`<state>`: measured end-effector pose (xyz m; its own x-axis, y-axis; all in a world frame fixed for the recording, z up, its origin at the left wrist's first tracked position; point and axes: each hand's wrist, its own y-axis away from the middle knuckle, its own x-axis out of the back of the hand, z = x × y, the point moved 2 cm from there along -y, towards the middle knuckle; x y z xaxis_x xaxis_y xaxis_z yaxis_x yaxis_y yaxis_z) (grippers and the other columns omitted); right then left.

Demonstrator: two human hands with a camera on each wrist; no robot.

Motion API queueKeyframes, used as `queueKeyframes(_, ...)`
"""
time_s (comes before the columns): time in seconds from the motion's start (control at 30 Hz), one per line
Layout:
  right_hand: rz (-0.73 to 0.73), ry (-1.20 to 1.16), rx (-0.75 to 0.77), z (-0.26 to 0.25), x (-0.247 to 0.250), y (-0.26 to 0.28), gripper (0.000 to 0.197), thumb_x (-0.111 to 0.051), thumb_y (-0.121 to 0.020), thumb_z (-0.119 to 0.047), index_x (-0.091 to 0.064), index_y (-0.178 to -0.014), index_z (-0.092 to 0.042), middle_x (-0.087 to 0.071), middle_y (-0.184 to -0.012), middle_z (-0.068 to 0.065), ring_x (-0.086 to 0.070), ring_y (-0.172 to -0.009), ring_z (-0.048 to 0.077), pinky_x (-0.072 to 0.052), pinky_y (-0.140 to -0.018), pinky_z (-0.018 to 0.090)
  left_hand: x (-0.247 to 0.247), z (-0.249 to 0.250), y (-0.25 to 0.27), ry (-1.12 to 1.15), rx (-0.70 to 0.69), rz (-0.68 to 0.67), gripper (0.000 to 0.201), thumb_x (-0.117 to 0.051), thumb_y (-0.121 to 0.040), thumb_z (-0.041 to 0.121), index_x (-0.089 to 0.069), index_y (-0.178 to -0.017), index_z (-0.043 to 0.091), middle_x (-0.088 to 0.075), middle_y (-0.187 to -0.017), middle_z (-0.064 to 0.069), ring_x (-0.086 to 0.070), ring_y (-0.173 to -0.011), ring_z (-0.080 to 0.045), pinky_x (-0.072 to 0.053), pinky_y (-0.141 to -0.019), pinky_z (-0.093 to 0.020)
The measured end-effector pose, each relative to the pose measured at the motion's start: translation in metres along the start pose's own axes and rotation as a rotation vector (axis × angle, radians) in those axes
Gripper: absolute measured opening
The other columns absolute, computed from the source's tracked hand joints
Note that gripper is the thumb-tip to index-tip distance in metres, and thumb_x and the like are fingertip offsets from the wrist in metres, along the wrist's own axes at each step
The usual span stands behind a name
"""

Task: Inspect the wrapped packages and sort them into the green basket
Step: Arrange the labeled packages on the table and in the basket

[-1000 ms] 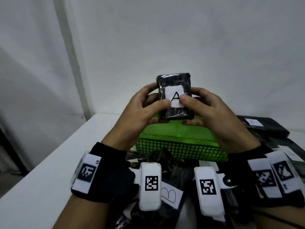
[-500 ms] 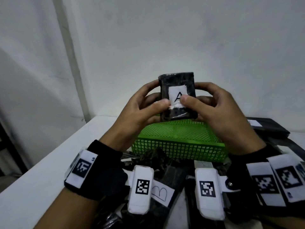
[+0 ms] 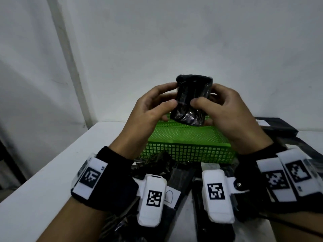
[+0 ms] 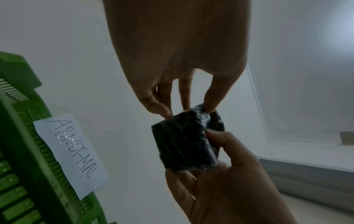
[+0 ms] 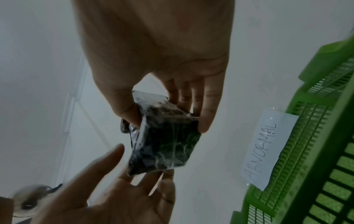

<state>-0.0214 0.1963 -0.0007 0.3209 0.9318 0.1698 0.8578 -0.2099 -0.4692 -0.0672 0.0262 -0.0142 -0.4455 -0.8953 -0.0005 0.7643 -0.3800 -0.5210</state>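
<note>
The white desk [image 3: 43,180] carries everything here, pushed against a plain wall, and on it sits one green basket [image 3: 188,151], its mesh side bearing a paper label [image 4: 70,154] that reads "ABNORMAL", which I take to mark it as the bin for rejects. Around the basket, between it and the person and off to the right, lie more black wrapped packages; I make out at least four, though the overlap hides the exact number, and one [image 3: 170,196] shows a slip of white paper with a partly hidden letter. Just above the basket's far edge, one wrapped package [image 3: 192,100] is held up in the air, upright and tilted slightly. The left hand [image 3: 152,109] pinches its left side with thumb in front and fingers behind; the right hand [image 3: 225,110] grips the other side the same way. Two hands on so small a thing suggests it is being turned to check every face, with the crinkled film side now toward the person.
</note>
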Motion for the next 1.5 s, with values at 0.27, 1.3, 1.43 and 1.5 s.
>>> queueKeyframes(0.27,-0.072,0.008,0.051,-0.006,-0.001,0.002,0.027,-0.069,-0.089,-0.017,-0.066,-0.116,-0.017,-0.078,-0.082,-0.005,-0.076,-0.077,0.011,-0.058,-0.059,0.028,0.000,-0.002,0.000,0.107,0.015,-0.004,0.051,-0.064,-0.083,0.020,-0.051,-0.132,0.024,-0.060,-0.116,-0.006,-0.064,-0.099,-0.015,-0.054,-0.082,-0.033)
queueKeyframes(1.3,-0.117,0.044,0.006,0.000,0.013,0.003,0.076,-0.064,-0.069,-0.063,-0.055,-0.139,-0.034,-0.072,-0.115,-0.008,-0.071,-0.100,0.007,-0.063,-0.072,0.033,0.000,-0.007,0.000,-0.051,0.017,0.057,0.068,-0.082,-0.076,0.031,-0.054,-0.137,0.024,-0.066,-0.122,-0.006,-0.069,-0.107,-0.018,-0.058,-0.083,-0.032)
queueKeyframes(1.43,-0.136,0.082,0.010,-0.005,0.007,0.007,0.081,-0.071,-0.068,-0.064,-0.048,-0.141,-0.038,-0.070,-0.117,-0.010,-0.072,-0.098,0.004,-0.064,-0.075,0.035,0.003,-0.008,0.001,-0.104,0.007,0.025,0.067,-0.079,-0.074,0.033,-0.055,-0.137,0.030,-0.068,-0.121,-0.004,-0.068,-0.111,-0.024,-0.057,-0.092,-0.041)
queueKeyframes(1.5,-0.109,0.096,0.016,-0.004,0.008,0.006,0.077,-0.080,-0.073,-0.053,-0.049,-0.140,-0.034,-0.069,-0.120,-0.008,-0.074,-0.095,0.009,-0.064,-0.073,0.036,0.000,-0.006,0.001,-0.080,0.012,-0.033,0.060,-0.070,-0.082,0.022,-0.054,-0.140,0.026,-0.070,-0.113,0.002,-0.070,-0.107,-0.019,-0.056,-0.086,-0.031)
